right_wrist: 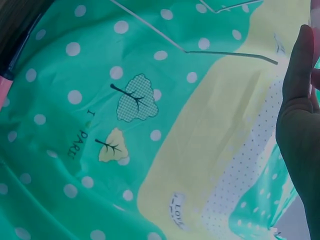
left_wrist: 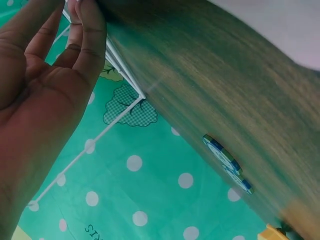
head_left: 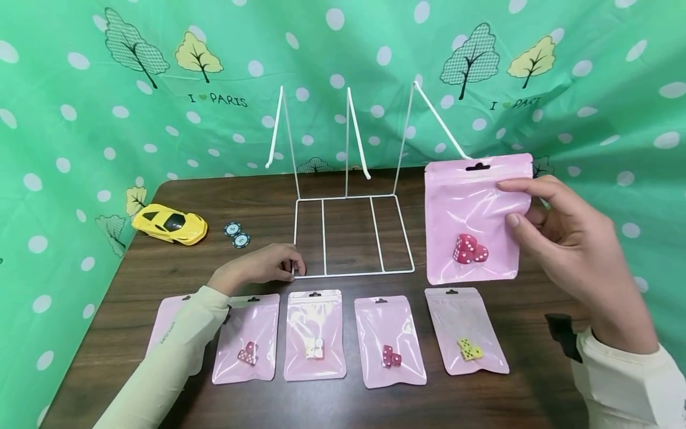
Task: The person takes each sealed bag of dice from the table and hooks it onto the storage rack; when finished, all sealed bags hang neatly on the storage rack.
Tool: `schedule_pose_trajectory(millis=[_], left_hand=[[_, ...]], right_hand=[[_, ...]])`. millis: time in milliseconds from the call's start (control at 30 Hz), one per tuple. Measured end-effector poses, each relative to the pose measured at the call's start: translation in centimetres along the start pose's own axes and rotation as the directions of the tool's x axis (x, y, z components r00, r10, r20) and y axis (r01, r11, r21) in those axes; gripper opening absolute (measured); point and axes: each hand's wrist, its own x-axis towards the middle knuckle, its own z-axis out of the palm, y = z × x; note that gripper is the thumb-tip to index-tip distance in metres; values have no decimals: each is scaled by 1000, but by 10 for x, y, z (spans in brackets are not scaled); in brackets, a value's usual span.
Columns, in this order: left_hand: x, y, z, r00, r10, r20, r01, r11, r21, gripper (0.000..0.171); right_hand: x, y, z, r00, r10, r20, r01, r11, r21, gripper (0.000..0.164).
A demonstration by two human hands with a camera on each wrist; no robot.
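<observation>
Person's left arm (head_left: 171,351) reaching forward and inward, left hand (head_left: 268,263) low with fingers (head_left: 295,260) curled, right hand (head_left: 576,238) raised on the right, thumb (head_left: 527,231) and index finger (head_left: 527,187) pinching, right wrist (head_left: 624,325) bare.

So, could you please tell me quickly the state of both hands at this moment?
Left hand: closed, holding the white wire rack at its near left corner.
Right hand: closed, pinching a raised pink bag with red dice.
</observation>
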Motion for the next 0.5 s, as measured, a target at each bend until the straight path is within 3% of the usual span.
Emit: schedule_pose_trajectory(millis=[267,500], left_hand=[[0,1,0,1000,-11,-1,11,1000,-7,17],[-1,2,0,1000,-17,2,17,1000,-7,17]], right_hand=[[6,7,-2,990,138,21,-137,990,-35,53],[7,11,0,983,184,10,-182,977,-112,53]])
